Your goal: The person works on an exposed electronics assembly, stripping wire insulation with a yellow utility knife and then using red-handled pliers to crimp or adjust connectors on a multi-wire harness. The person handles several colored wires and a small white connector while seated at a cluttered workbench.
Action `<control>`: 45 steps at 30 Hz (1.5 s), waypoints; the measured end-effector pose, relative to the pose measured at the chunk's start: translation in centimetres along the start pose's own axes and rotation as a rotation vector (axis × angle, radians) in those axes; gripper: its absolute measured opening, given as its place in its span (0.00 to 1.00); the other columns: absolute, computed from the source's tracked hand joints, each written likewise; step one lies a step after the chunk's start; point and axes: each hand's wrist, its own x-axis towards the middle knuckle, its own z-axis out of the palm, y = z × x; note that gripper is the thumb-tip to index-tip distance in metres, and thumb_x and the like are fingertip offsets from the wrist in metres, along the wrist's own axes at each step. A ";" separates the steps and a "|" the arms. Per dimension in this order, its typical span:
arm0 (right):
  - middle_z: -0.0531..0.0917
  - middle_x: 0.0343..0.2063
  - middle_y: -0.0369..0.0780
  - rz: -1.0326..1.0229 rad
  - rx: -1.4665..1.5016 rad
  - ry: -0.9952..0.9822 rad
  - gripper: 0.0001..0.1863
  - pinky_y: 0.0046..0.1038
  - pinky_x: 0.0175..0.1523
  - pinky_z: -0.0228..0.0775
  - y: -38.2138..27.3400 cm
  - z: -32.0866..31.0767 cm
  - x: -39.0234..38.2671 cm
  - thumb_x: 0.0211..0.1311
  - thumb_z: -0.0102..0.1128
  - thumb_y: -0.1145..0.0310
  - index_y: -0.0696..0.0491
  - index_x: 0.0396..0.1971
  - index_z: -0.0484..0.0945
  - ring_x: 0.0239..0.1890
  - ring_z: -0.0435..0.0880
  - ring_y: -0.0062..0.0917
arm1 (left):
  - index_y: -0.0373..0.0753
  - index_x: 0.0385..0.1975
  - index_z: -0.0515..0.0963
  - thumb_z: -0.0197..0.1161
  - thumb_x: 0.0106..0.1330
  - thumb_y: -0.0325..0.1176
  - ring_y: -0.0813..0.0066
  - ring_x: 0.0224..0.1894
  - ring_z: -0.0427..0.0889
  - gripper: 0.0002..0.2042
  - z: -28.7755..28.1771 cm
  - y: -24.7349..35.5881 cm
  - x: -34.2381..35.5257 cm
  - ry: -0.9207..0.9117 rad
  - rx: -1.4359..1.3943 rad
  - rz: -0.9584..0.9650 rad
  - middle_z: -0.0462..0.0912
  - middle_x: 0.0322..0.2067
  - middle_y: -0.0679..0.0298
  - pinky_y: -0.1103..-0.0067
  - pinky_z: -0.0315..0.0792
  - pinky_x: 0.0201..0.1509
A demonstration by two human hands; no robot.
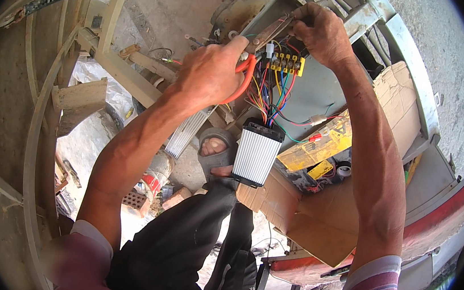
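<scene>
My left hand [208,76] is closed around the red handles of a pair of pliers [266,36], whose worn metal jaws point up and right. At the jaw tips my right hand [321,36] pinches a thin wire [284,21]; its end is too small to make out. Just below sits a yellow terminal block [287,63] with several screws and coloured leads. A bundle of coloured wires [265,100] runs down from there into a silver finned controller box [254,154] with black ends. A white connector [269,50] hangs beside the pliers.
A second finned metal box [186,134] lies under my left forearm. Loose leads carry a white plug [318,120] and a red one [315,138]. To the right are a worn yellow panel [317,149], cardboard [326,224] and a pale metal frame [418,63]. Metal bars [115,11] stand left.
</scene>
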 end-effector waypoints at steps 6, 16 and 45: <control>0.89 0.34 0.48 0.029 0.031 0.007 0.14 0.36 0.50 0.81 0.1 0.1 0.1 0.58 0.65 0.66 0.57 0.42 0.86 0.38 0.90 0.39 | 0.39 0.43 0.73 0.65 0.63 0.32 0.39 0.32 0.87 0.12 0.3 -0.2 0.1 0.001 0.039 0.021 0.85 0.24 0.44 0.51 0.78 0.35; 0.90 0.33 0.47 0.090 0.146 0.022 0.15 0.35 0.49 0.81 0.7 0.4 0.4 0.58 0.65 0.67 0.57 0.44 0.85 0.37 0.90 0.36 | 0.39 0.43 0.73 0.66 0.65 0.35 0.39 0.30 0.87 0.13 0.7 -0.3 -0.1 0.023 0.015 0.022 0.85 0.23 0.45 0.52 0.78 0.34; 0.91 0.38 0.44 0.044 0.090 0.027 0.17 0.32 0.52 0.81 -0.1 0.6 0.0 0.59 0.63 0.66 0.55 0.46 0.87 0.40 0.91 0.33 | 0.36 0.47 0.78 0.70 0.60 0.33 0.55 0.42 0.88 0.17 4.3 2.2 9.6 0.404 -0.767 -0.173 0.87 0.36 0.54 0.64 0.79 0.47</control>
